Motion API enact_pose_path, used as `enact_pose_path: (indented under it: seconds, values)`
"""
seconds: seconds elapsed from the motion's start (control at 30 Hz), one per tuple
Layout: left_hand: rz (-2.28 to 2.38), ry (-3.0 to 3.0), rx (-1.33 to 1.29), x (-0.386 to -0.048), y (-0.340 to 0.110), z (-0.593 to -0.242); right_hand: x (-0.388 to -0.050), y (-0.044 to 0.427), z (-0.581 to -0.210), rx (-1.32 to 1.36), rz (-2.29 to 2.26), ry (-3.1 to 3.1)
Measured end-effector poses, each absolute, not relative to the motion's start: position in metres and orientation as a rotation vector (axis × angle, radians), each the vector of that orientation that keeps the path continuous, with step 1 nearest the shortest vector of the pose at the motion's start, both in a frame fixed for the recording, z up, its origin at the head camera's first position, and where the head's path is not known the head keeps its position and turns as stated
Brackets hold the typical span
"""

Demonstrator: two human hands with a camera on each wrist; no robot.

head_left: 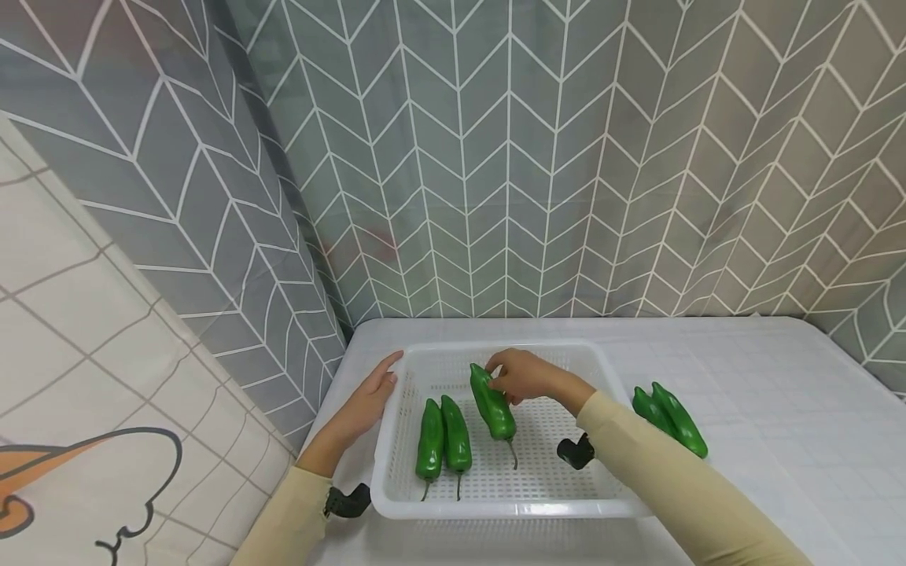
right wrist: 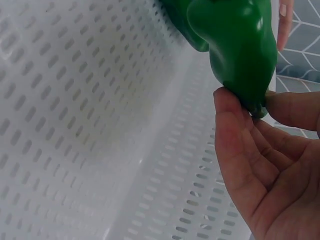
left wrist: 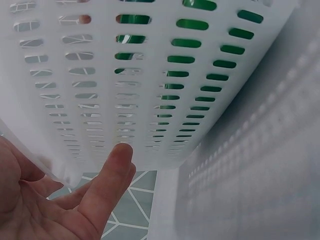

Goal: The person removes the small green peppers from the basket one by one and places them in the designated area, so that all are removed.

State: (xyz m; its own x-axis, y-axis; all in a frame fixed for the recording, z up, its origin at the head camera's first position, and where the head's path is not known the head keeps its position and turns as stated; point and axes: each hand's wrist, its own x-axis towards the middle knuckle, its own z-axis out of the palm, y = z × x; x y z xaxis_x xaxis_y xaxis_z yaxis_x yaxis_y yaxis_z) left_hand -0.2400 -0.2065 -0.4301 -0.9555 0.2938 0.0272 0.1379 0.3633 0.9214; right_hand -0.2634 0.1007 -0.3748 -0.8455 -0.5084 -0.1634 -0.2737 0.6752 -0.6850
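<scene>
A green pepper [head_left: 493, 405] is pinched near its pointed end by my right hand [head_left: 522, 375], over the white basket [head_left: 524, 509]. The right wrist view shows thumb and fingers at the tip of this pepper [right wrist: 245, 50], its stem end out of frame. Two more green peppers, one on the left [head_left: 429, 440] and one beside it [head_left: 456, 436], lie side by side in the basket, stems toward me. My left hand [head_left: 364, 405] holds the basket's left rim; in the left wrist view its fingers [left wrist: 112, 175] press the slotted outer wall.
On the white table [head_left: 793, 393], right of the basket, lie two further green peppers [head_left: 679, 424], partly behind my right sleeve. A patterned grey curtain [head_left: 510, 157] hangs behind the table. More patterned cloth [head_left: 184, 196] stands along the left side.
</scene>
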Motion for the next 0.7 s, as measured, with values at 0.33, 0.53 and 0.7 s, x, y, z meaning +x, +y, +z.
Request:
enact_pose_path:
  seconds: [0.33, 0.53, 0.7]
  values:
    - [1.637, 2.485, 0.389, -0.240, -0.206, -0.431, -0.265, 0.109, -0.370, -0.578, -1.017, 2.529]
    - [1.640, 2.486, 0.390, -0.240, -0.206, -0.431, -0.266, 0.113, -0.369, -0.561, -1.045, 2.521]
    - [1.636, 2.481, 0.400, -0.240, -0.207, -0.430, -0.267, 0.118, -0.367, -0.556, -1.064, 2.511]
